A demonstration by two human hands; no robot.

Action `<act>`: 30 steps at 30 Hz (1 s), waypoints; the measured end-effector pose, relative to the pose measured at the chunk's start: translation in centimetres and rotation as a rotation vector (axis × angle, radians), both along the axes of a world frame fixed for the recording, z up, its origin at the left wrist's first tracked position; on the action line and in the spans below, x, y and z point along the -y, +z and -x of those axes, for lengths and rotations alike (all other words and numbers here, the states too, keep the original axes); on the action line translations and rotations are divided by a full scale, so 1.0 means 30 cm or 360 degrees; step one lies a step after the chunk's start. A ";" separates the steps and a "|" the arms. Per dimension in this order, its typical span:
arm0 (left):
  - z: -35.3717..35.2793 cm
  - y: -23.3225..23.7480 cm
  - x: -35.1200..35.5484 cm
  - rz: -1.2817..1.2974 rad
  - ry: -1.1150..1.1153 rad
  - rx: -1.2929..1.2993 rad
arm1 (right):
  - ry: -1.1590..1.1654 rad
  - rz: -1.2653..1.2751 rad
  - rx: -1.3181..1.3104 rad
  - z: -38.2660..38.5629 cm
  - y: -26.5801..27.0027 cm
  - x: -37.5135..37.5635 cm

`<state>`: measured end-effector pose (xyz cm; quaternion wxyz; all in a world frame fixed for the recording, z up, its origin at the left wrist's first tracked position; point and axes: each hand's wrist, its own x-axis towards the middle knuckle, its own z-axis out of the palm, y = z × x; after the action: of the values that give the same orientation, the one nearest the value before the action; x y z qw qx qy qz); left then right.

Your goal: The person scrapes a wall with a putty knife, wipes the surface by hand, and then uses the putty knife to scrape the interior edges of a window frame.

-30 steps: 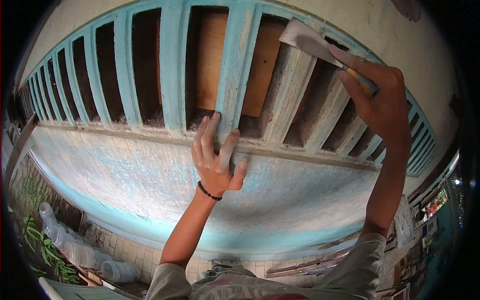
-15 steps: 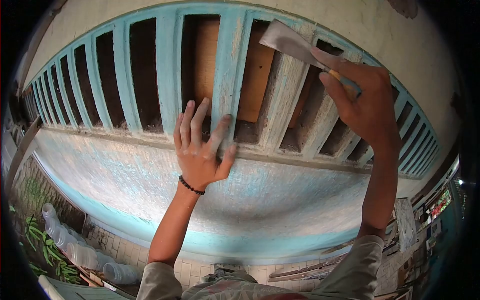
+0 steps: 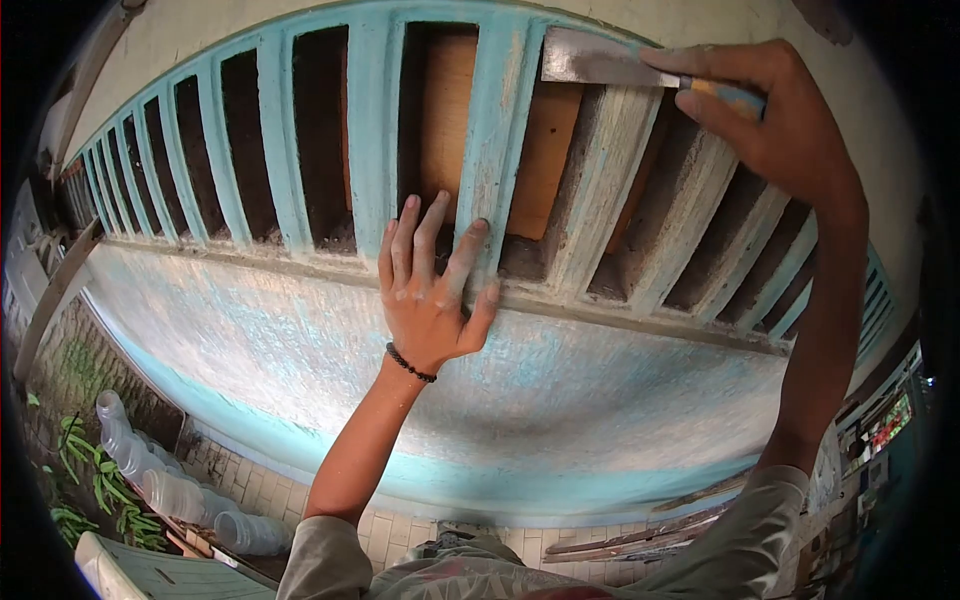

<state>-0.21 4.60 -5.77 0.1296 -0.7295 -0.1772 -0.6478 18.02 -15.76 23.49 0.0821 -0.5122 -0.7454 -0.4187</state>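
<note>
Being held up high in the right hand (image 3: pixel 795 125) is a scraper (image 3: pixel 600 58) with a wide, flat metal blade. The grip there is closed snugly round the handle (image 3: pixel 732 97), which is coloured part blue and part yellowish, with one finger laid along the back end of the blade. The blade is pointed left and is set across the upper end of one opening in the bars (image 3: pixel 497 130), right by the top rail. Whether its edge is actually pressed on the paint can't be told from this angle.

The left hand (image 3: pixel 430 310) is placed lower down, fingers spread, at the foot of the bars. That grip is wide, and the fingertips look pretty dusty. A dark beaded bracelet (image 3: pixel 410 363) is worn on that wrist.

Most of the bars on the left are covered in light blue paint, while a few under the scraper are worn down to a pale, streaky surface. Brown board (image 3: pixel 445 110) can be seen behind a couple of openings. The wall (image 3: pixel 280 325) below is patched in blue and whitish grey. Down at lower left, some clear plastic tubs (image 3: pixel 180 495) are lined up beside green plants (image 3: pixel 110 490).
</note>
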 end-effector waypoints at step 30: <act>-0.011 -0.011 0.001 -0.0020 -0.0054 0.0165 | 0.0190 -0.0229 -0.0433 0.029 -0.350 -0.037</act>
<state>0.11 4.58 -6.11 0.1137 -0.6970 -0.1672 -0.6880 17.16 -14.67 13.00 0.2435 -0.5119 -0.7245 -0.3921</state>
